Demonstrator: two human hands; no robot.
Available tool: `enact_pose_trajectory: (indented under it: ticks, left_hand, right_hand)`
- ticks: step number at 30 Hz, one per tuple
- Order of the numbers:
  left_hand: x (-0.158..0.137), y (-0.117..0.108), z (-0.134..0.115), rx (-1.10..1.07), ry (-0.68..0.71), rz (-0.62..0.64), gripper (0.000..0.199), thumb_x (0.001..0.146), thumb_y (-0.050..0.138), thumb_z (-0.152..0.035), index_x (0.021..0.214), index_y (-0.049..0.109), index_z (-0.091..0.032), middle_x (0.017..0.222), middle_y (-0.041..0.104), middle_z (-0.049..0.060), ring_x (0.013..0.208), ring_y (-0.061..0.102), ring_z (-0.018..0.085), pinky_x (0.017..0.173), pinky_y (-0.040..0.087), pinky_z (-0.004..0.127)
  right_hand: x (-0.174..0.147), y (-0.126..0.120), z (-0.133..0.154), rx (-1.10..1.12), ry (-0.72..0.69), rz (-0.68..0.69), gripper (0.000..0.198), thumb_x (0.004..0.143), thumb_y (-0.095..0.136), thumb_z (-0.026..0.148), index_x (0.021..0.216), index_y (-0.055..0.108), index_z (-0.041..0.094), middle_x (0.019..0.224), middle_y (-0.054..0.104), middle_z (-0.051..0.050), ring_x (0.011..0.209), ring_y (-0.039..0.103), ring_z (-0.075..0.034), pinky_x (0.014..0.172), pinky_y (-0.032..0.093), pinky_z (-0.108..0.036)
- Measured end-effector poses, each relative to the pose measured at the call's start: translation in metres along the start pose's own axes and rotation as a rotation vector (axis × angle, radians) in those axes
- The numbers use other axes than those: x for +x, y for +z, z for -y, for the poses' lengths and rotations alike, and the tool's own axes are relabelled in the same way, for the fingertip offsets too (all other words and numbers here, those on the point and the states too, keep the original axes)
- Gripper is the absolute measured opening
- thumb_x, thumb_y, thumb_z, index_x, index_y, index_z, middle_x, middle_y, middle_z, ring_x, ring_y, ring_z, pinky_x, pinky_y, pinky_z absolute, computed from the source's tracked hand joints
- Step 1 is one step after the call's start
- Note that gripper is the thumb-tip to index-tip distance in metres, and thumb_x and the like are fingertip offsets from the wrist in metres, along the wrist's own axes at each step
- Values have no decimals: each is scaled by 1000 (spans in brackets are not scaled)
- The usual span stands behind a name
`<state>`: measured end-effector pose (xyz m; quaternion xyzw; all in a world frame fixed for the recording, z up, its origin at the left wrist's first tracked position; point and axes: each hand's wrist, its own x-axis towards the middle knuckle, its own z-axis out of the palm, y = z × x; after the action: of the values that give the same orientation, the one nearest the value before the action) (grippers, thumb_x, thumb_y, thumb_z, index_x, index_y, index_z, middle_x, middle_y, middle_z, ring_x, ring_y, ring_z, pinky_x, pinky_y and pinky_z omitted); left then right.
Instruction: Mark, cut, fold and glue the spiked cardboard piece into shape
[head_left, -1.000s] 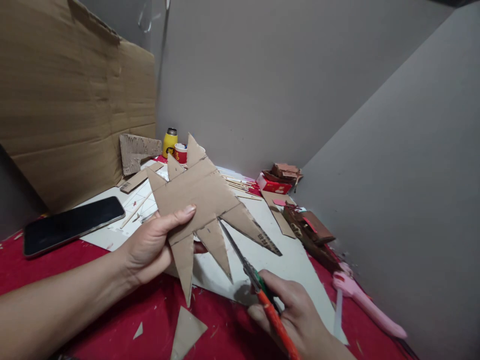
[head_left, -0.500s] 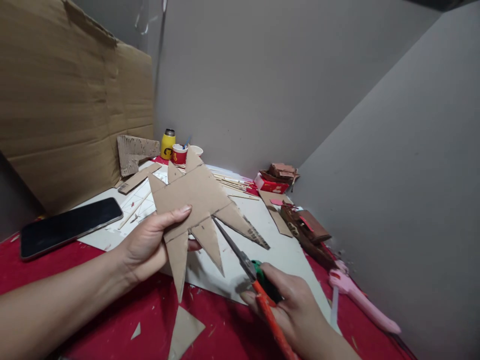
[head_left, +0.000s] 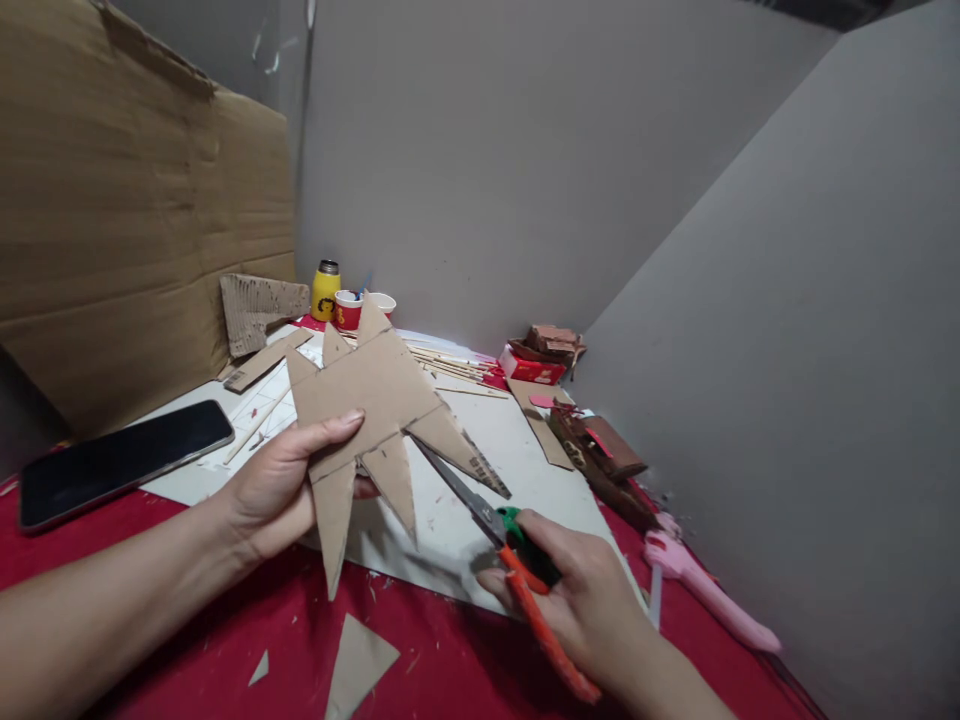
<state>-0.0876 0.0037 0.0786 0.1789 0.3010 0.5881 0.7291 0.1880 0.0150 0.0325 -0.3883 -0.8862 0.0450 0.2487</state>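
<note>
My left hand point(head_left: 289, 480) grips a spiky cardboard cutout point(head_left: 375, 385), thumb on its face and fingers behind. Pencil lines cross the cutout near the bases of its pointed tips. In my right hand point(head_left: 577, 590) is a pair of scissors point(head_left: 480, 505) with one orange and one green handle. The blade tips reach into the notch between two lower points of the cutout. A triangular cardboard scrap point(head_left: 361, 660) and a smaller scrap point(head_left: 259, 668) lie below on the red cloth point(head_left: 442, 670).
A black phone point(head_left: 124, 460) lies at left, before a large cardboard sheet point(head_left: 142, 210). Behind are a yellow bottle point(head_left: 325, 292), a red paper cup point(head_left: 348, 312) and thin sticks point(head_left: 457, 365). At right are a brown model boat point(head_left: 600, 455) and a pink glue gun point(head_left: 709, 590).
The whole view has shifted, so things appear slightly farther left. The lower orange handle has swung away from the green one, spreading the scissors a little; both hands keep their holds.
</note>
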Motion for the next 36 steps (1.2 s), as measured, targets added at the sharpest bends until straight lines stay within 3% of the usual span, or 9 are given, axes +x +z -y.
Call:
enact_pose_trajectory:
  ticks: [3,7,10,16,24,30,36]
  left_hand:
    - [-1,1,-3,3,38,6,17,90,55,-6,97,71,-7,80,78,12,66,76,20,64,66,30]
    - [-1,0,-4,49,62,-1,22,88,58,-7,107,70,-7,80,77,13,64,75,22,62,66,31]
    - [-1,-1,-3,78,72,-12,30,86,60,-8,115,67,-7,81,77,13,63,74,22,59,65,32]
    - [-1,-1,-2,90,71,11,30,85,62,-9,114,68,-7,82,77,13,66,74,22,58,65,31]
    - [-3,-1,1,149,117,51,28,83,64,-10,111,69,-8,79,76,11,58,70,19,53,63,29]
    - [-5,1,0,153,130,23,21,83,65,-9,103,70,-6,76,75,11,60,71,19,53,63,27]
    - [-3,2,2,168,167,41,44,80,69,-11,123,64,-13,82,75,8,58,70,19,50,61,27]
  right_hand:
    - [0,-3,1,135,76,113,29,84,60,31,68,36,25,57,42,7,50,38,-12,48,33,-22]
    - [2,-6,5,203,63,176,30,87,57,42,70,40,24,60,41,6,53,36,-13,49,33,-23]
    - [3,-7,9,216,37,179,38,88,57,53,71,42,23,61,41,6,53,35,-13,49,32,-24]
    - [3,-8,13,188,57,119,41,89,55,60,71,51,22,58,50,3,52,41,-14,49,37,-25]
    - [3,-8,16,197,49,118,39,90,55,55,67,50,24,56,49,3,50,41,-15,48,37,-26]
    - [2,-7,14,232,75,196,32,90,53,50,73,48,23,62,49,3,53,43,-15,50,37,-25]
    - [2,-7,14,251,100,220,28,89,53,43,71,43,23,62,46,4,54,40,-14,51,35,-25]
